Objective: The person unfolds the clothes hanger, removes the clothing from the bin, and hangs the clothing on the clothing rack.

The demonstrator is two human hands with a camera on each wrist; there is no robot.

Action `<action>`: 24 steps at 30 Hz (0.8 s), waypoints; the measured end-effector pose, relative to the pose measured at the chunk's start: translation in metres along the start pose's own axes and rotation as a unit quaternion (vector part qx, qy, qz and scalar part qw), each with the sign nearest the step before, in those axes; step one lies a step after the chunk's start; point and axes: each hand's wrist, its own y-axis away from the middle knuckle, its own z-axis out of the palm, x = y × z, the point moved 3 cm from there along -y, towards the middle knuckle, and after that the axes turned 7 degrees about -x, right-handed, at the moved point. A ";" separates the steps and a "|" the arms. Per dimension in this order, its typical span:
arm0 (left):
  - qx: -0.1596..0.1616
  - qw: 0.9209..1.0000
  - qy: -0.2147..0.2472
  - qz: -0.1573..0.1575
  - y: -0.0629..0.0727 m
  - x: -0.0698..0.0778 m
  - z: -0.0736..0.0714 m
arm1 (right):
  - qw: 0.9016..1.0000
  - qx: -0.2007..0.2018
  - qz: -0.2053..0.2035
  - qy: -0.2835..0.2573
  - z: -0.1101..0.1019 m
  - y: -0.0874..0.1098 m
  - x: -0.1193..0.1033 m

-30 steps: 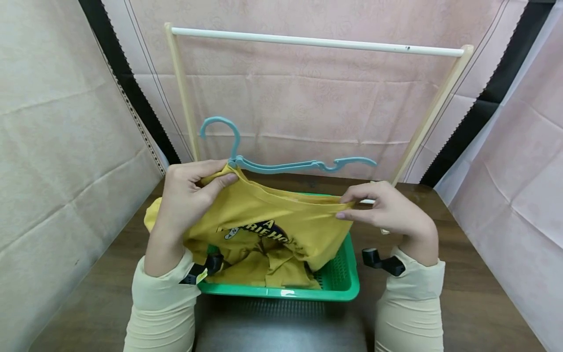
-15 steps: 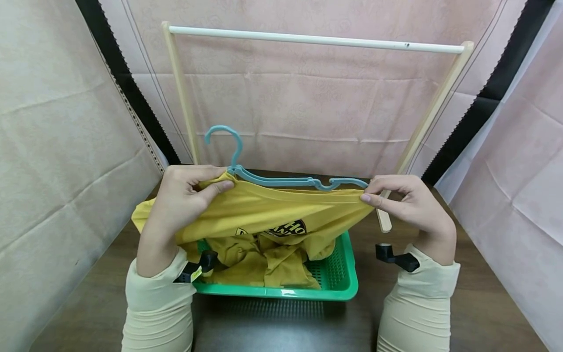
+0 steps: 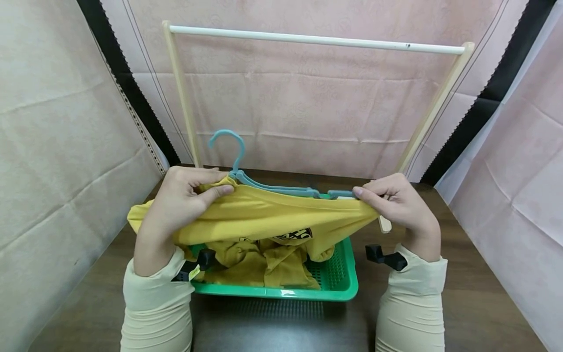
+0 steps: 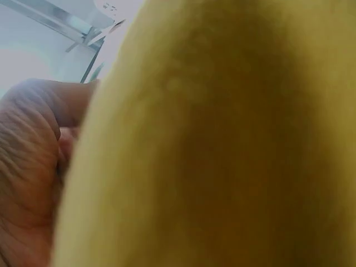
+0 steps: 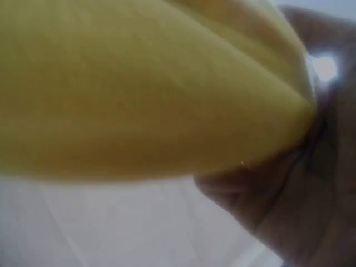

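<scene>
A yellow T-shirt (image 3: 272, 212) with a dark print is stretched between both hands. My left hand (image 3: 178, 198) pinches its neckline just below the hook of a light blue clothes hanger (image 3: 281, 189); whether these fingers also grip the hanger is hidden. The hanger's left arm is out of sight, behind the cloth and hand. On the other side, my right hand (image 3: 400, 200) pinches the right part of the collar, its thumb at the hanger's right end. In the left wrist view, blurred shirt cloth (image 4: 211, 139) covers most of the picture. The right wrist view shows cloth (image 5: 139, 105) running into the fingers.
Under the shirt stands a green basket (image 3: 352, 278) with more yellow cloth (image 3: 250, 269) in it. Behind rises a rack with a white rail (image 3: 308, 38) and pale posts. Fabric walls enclose the brown table (image 3: 466, 293).
My right hand moved outward, drawing the collar wide, then slightly back inward. The hanger sank and its right end moved from free above the shirt to my right thumb.
</scene>
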 end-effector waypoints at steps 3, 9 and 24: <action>-0.021 1.000 0.013 0.007 -0.002 0.001 0.004 | 1.000 -0.012 -0.009 -0.002 0.007 -0.005 0.000; -0.040 0.999 0.013 0.030 -0.003 0.005 0.009 | 0.999 0.018 -0.039 0.025 0.008 -0.011 -0.005; 0.036 0.998 -0.036 0.047 -0.009 0.007 0.018 | 0.996 0.032 0.010 0.082 0.020 -0.032 -0.025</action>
